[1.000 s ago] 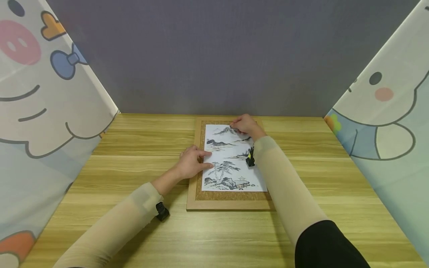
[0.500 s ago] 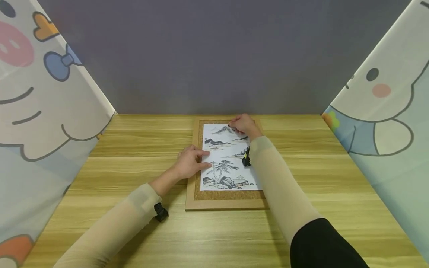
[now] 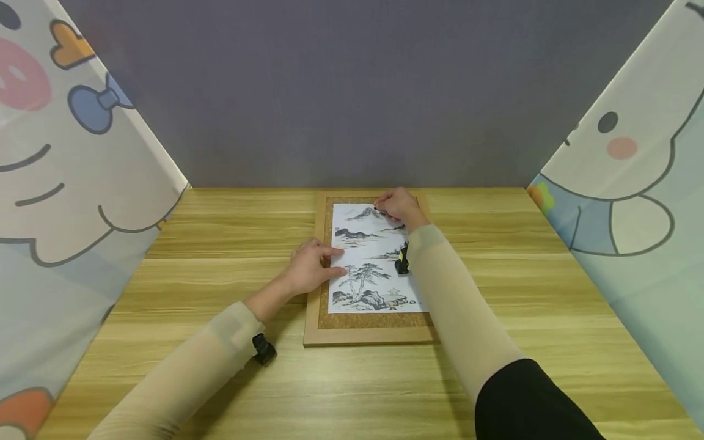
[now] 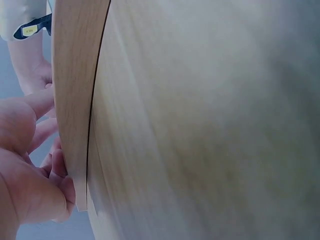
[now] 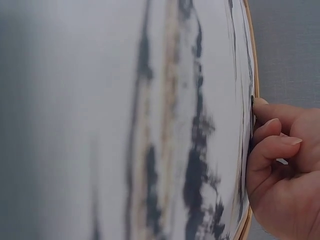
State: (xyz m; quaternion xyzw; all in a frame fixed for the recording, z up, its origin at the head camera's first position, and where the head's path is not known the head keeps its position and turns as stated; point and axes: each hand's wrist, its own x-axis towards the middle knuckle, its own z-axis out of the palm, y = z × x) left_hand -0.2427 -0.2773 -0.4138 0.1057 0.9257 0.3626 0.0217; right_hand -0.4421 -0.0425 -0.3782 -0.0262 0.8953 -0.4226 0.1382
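Observation:
A white sheet of paper (image 3: pixel 354 252) printed with an ink landscape of mountains and trees lies on a cork board (image 3: pixel 360 321) with a light wooden frame (image 3: pixel 368 337). My left hand (image 3: pixel 309 267) rests at the left side, its thumb and index finger stretched onto the paper. In the left wrist view, its other fingers (image 4: pixel 59 165) bend against the frame's edge. At the sheet's top edge my right hand (image 3: pixel 399 205) pinches a small black pushpin (image 5: pixel 252 99) against the paper. The fingertips mostly cover this pin.
The board lies flat on a wood-grain table (image 3: pixel 231 232), near its back edge. A grey partition (image 3: pixel 352 91) rises behind it. Cartoon-printed cloths (image 3: pixel 99 171) hang on both sides. Black wrist cameras (image 3: pixel 264 349) sit on both sleeves.
The whole head view has shifted slightly, moving the scene a little to the left. Both hands keep their places on the board and paper.

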